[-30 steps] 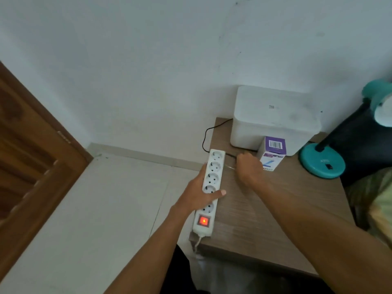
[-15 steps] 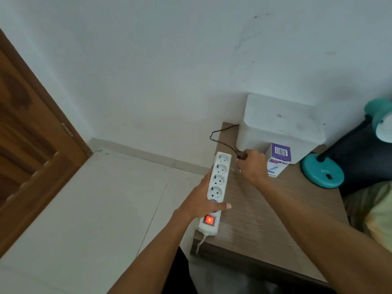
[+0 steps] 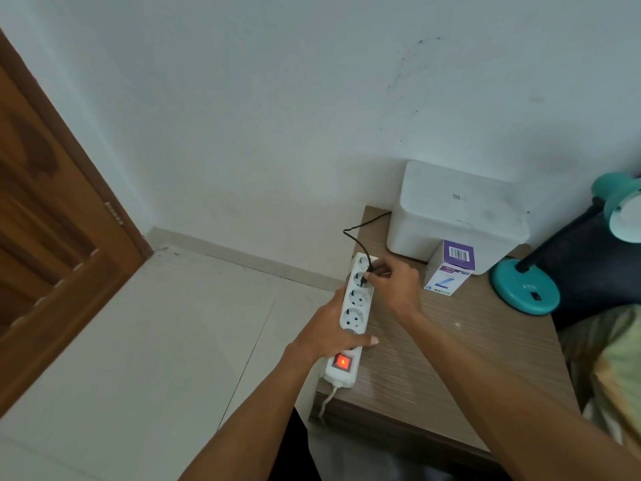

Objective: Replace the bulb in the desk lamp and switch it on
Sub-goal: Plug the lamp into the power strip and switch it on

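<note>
Crowding the table (image 3: 451, 359): box (image 3: 451, 216), carton (image 3: 447, 272)

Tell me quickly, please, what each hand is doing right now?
Left hand: closed on the power strip.
Right hand: closed on the black plug at a socket.

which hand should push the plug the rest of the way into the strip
Right. The right hand already pinches the black plug at the second socket from the far end, while the left hand grips the power strip to steady it.
</note>
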A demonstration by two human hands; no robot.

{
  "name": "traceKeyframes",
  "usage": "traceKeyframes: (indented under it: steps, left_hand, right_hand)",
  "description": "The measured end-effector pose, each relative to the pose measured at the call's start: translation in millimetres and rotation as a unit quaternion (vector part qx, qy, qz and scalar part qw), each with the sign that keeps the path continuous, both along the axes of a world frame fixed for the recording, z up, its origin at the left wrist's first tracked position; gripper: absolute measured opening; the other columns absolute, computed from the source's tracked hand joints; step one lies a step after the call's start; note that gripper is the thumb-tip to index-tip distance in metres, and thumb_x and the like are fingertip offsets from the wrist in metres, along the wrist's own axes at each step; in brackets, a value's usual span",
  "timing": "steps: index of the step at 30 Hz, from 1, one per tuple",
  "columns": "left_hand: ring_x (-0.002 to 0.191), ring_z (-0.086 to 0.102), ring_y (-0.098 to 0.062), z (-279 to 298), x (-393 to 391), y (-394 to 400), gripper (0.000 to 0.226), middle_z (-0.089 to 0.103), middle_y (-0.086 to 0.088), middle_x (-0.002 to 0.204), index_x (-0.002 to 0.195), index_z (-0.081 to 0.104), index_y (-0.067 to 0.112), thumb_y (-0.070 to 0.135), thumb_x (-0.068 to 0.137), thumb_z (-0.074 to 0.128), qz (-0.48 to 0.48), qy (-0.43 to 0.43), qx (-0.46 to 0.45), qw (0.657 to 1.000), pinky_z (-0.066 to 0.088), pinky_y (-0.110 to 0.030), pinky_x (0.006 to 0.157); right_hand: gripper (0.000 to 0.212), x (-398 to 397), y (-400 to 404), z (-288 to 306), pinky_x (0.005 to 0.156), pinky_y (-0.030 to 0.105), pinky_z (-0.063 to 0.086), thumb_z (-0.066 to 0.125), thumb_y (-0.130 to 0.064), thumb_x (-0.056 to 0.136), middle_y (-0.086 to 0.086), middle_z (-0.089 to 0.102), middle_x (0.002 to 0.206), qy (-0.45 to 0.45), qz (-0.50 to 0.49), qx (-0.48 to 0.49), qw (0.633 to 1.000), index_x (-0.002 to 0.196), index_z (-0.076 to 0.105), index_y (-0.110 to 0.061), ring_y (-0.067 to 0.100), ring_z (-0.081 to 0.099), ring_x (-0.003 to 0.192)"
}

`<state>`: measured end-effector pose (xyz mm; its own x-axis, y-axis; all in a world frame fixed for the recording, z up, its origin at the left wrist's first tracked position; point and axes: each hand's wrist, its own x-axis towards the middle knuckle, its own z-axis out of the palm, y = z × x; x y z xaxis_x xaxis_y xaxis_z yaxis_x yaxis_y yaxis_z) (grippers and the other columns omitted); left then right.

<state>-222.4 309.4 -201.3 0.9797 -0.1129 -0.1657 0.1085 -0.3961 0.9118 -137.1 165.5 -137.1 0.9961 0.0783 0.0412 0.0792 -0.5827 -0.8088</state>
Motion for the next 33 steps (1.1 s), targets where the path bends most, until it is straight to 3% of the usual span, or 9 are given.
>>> traceKeyframes:
  steps: [4, 8, 14, 21, 25, 33]
  left_hand:
    - [0.105, 0.069, -0.005, 1.3, 1.3, 0.7, 0.101, 0.067, 0.013, 0.121, 0.146, 0.037, 0.036, 0.056, 0.063, 0.092, -0.002, -0.016, 0.000, 1.000, 0.060, -0.034, 0.092]
    - [0.106, 0.068, -0.003, 5.9, 1.3, 0.5, 0.116, 0.066, 0.014, 0.123, 0.157, 0.022, 0.039, 0.052, 0.066, 0.092, -0.019, -0.034, 0.003, 0.999, 0.059, -0.029, 0.092]
    - [0.112, 0.066, -0.006, 6.3, 1.9, 0.7, 0.122, 0.063, 0.012, 0.129, 0.158, 0.014, 0.042, 0.056, 0.066, 0.091, -0.025, -0.034, 0.016, 0.999, 0.059, -0.037, 0.096]
    - [0.114, 0.066, -0.009, 4.6, 3.6, 0.4, 0.123, 0.062, 0.010, 0.132, 0.158, 0.013, 0.040, 0.058, 0.065, 0.091, -0.025, -0.041, 0.022, 0.999, 0.059, -0.041, 0.096]
    - [0.113, 0.064, -0.006, 6.8, 4.1, 1.0, 0.120, 0.060, 0.010, 0.132, 0.157, 0.011, 0.040, 0.050, 0.068, 0.092, -0.037, -0.048, 0.022, 0.998, 0.058, -0.034, 0.097]
    - [0.115, 0.063, -0.005, 5.8, 6.2, 0.7, 0.125, 0.061, 0.010, 0.133, 0.160, 0.009, 0.040, 0.050, 0.067, 0.092, -0.035, -0.048, 0.022, 0.998, 0.057, -0.035, 0.098]
  right_hand:
    - [0.013, -1.6, -0.1, -2.6, 0.069, 0.025, 0.056, 0.082, -0.015, 0.080, -0.006, 0.070, 0.078, -0.005, -0.001, 0.011, 1.000, 0.087, 0.071, -0.017, 0.008, 0.067, 0.075]
    - [0.012, 0.5, 0.3, -3.0, 0.069, 0.026, 0.056, 0.081, -0.015, 0.080, -0.006, 0.070, 0.078, -0.003, -0.004, 0.012, 1.000, 0.086, 0.071, -0.017, 0.008, 0.068, 0.074]
    - [0.010, 4.3, 0.0, -6.1, 0.069, 0.030, 0.057, 0.081, -0.017, 0.080, -0.007, 0.071, 0.077, 0.000, -0.005, -0.006, 1.000, 0.087, 0.073, -0.016, 0.007, 0.067, 0.073]
    - [0.007, 7.6, -3.1, -5.2, 0.066, 0.024, 0.056, 0.080, -0.017, 0.080, -0.009, 0.071, 0.074, 0.004, -0.004, 0.003, 1.000, 0.084, 0.074, -0.016, 0.002, 0.067, 0.070]
    - [0.008, 7.4, -4.0, -6.1, 0.063, 0.018, 0.053, 0.081, -0.017, 0.080, -0.010, 0.071, 0.073, 0.000, 0.000, 0.006, 1.000, 0.082, 0.073, -0.018, 0.000, 0.067, 0.068]
    - [0.008, 10.3, -3.8, -13.1, 0.065, 0.026, 0.056, 0.080, -0.015, 0.079, -0.006, 0.071, 0.073, -0.016, 0.042, -0.038, 0.998, 0.081, 0.073, -0.015, 0.007, 0.069, 0.070]
